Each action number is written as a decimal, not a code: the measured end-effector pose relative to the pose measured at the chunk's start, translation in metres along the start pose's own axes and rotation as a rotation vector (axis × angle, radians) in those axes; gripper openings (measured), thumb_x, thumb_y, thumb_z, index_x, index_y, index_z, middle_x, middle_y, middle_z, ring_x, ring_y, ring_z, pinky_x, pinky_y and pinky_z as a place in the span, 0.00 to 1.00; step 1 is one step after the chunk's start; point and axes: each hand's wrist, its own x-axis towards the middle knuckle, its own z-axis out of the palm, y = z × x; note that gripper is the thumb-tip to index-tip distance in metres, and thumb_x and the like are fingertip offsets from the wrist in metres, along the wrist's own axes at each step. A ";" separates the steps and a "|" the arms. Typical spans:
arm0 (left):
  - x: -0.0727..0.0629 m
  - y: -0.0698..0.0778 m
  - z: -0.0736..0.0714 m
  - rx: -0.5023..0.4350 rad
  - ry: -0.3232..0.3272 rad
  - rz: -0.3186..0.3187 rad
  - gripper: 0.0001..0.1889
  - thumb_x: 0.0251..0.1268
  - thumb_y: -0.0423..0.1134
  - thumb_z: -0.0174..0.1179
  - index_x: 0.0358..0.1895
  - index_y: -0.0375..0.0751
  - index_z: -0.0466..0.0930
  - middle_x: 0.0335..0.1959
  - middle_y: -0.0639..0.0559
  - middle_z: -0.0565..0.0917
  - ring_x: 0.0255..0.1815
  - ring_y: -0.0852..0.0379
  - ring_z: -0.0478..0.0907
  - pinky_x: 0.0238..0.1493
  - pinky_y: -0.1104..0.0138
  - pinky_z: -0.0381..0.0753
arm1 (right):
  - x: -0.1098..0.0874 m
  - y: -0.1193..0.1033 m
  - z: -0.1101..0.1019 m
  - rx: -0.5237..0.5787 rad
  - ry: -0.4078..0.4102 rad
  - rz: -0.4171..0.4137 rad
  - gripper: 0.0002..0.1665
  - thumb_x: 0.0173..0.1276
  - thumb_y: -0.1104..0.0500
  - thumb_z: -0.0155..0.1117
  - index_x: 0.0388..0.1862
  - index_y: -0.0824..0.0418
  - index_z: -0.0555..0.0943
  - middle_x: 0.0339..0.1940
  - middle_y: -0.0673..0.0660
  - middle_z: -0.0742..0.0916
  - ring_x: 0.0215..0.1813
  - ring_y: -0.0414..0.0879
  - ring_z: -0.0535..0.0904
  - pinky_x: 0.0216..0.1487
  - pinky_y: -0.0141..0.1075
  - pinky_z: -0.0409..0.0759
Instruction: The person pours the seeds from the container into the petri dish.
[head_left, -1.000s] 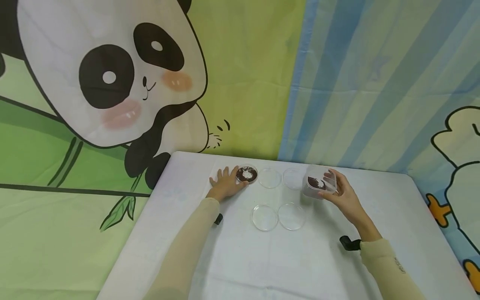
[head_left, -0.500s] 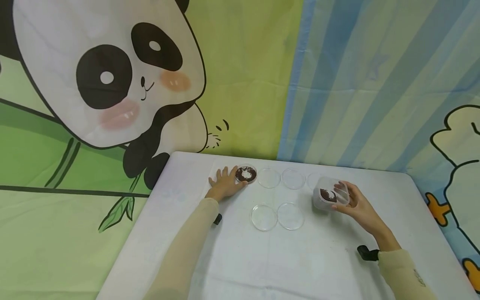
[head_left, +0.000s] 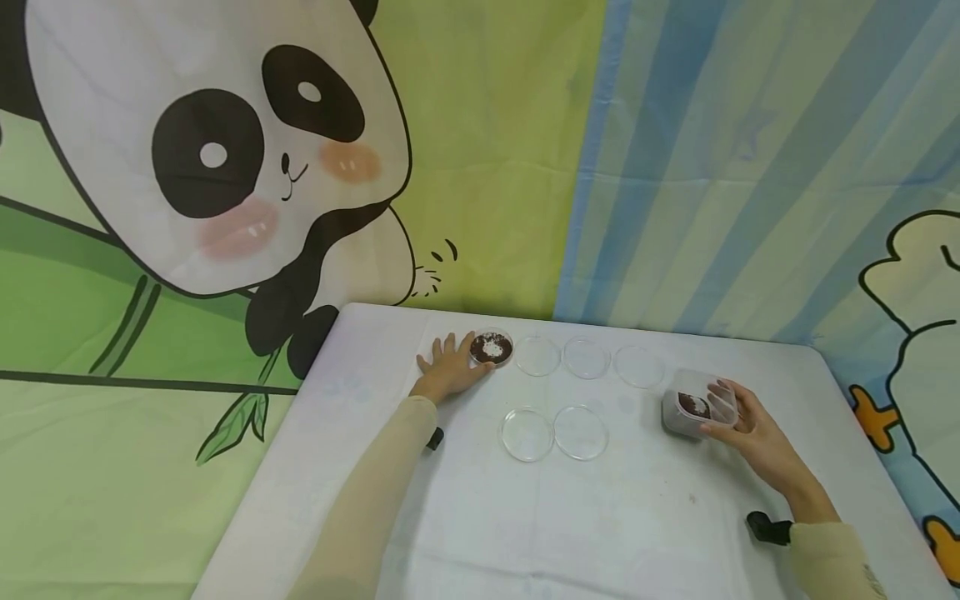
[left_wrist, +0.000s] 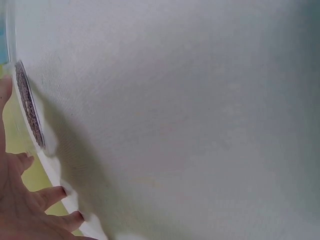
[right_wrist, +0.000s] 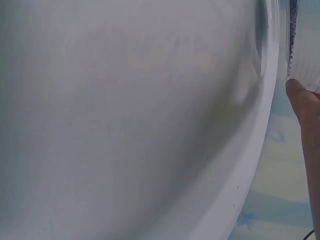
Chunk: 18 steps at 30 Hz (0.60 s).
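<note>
My left hand (head_left: 447,371) lies at the back left with fingers spread, its thumb and index finger straddling a round clear dish. Dark brown granules with a white patch (head_left: 492,347) fill this dish. In the left wrist view the dark filling (left_wrist: 30,107) appears edge-on beside the thumb. On the right, my right hand (head_left: 765,450) grips a clear squarish plastic container (head_left: 681,425) by its right side, thumb in front. Dark granules and some white matter (head_left: 693,406) sit towards the container's left. The right wrist view catches only the thumb (right_wrist: 298,95) against the container (right_wrist: 306,62).
Three clear round dishes stand along the back: one beside the filled dish (head_left: 537,357), a middle one (head_left: 587,358) and a right one (head_left: 639,367). Two clear round pieces (head_left: 527,434) lie side by side nearer the front. A printed curtain (head_left: 495,167) hangs behind the white table (head_left: 600,533).
My right hand has carried the container to the right and towards me, away from the back row, uncovering the rightmost dish. The left hand has stayed at the filled dish.
</note>
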 end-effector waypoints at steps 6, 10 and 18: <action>0.002 -0.002 0.002 0.010 0.004 0.001 0.46 0.66 0.74 0.47 0.82 0.58 0.46 0.80 0.34 0.47 0.78 0.29 0.37 0.65 0.26 0.38 | -0.006 0.008 -0.016 -0.027 0.013 0.028 0.54 0.74 0.56 0.64 0.83 0.42 0.39 0.83 0.51 0.52 0.81 0.47 0.45 0.51 0.16 0.69; 0.002 -0.003 0.002 0.011 0.006 0.003 0.47 0.66 0.74 0.47 0.82 0.57 0.47 0.80 0.34 0.47 0.78 0.29 0.37 0.65 0.26 0.38 | -0.008 0.016 -0.022 0.077 -0.030 -0.002 0.53 0.75 0.63 0.61 0.83 0.46 0.38 0.83 0.52 0.50 0.80 0.37 0.46 0.53 0.17 0.69; 0.000 -0.002 0.001 0.012 0.006 0.006 0.46 0.66 0.74 0.47 0.82 0.57 0.46 0.80 0.34 0.48 0.78 0.29 0.38 0.66 0.26 0.38 | -0.014 0.029 -0.028 0.112 -0.056 -0.006 0.52 0.75 0.67 0.59 0.83 0.46 0.39 0.83 0.52 0.48 0.77 0.29 0.50 0.53 0.18 0.70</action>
